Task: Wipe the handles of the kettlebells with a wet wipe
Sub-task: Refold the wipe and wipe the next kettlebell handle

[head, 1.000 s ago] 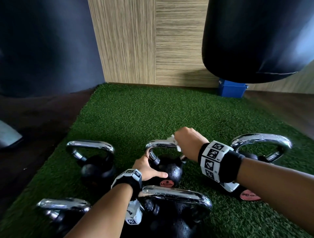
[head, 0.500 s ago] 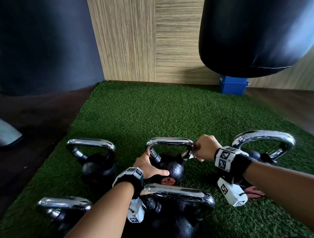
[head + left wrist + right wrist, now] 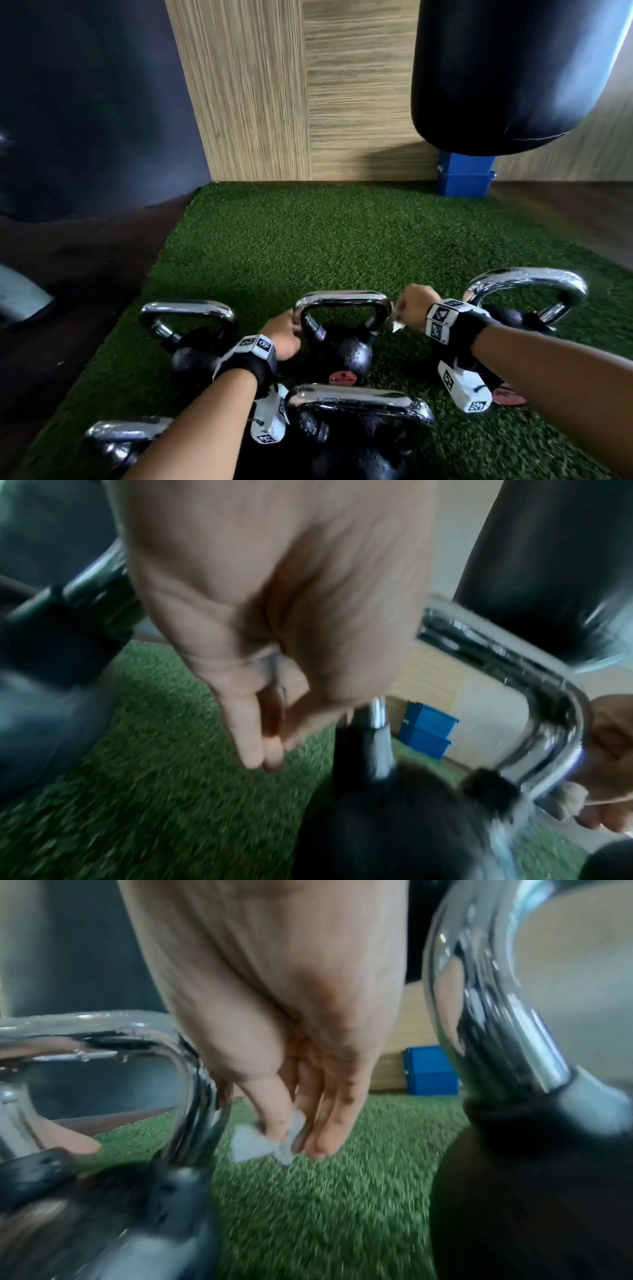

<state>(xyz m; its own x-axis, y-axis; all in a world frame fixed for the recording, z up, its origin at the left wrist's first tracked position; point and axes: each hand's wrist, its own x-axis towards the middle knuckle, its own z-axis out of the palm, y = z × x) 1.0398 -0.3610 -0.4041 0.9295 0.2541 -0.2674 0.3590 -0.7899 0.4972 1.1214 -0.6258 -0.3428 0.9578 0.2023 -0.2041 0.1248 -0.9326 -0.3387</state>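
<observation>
The middle kettlebell [image 3: 339,353] is black with a chrome handle [image 3: 342,300] and stands on the green turf. My right hand [image 3: 414,308] hovers just right of that handle and pinches a small white wet wipe [image 3: 263,1139] between thumb and fingers, next to the handle's right leg [image 3: 195,1102]. The wipe [image 3: 395,325] hangs free of the chrome. My left hand [image 3: 284,334] is beside the handle's left leg [image 3: 377,731]. Its fingers [image 3: 260,737] point down fairly straight and hold nothing.
Other chrome-handled kettlebells stand at left [image 3: 188,311], right [image 3: 527,284], front [image 3: 356,401] and front left [image 3: 126,431]. A black punching bag [image 3: 507,68] hangs at the back right over a blue box [image 3: 462,178]. The turf mat [image 3: 308,240] stretches ahead.
My right hand slid the wipe from the handle's top to its right corner, then came off to the right. My left hand let go of the handle's left leg.
</observation>
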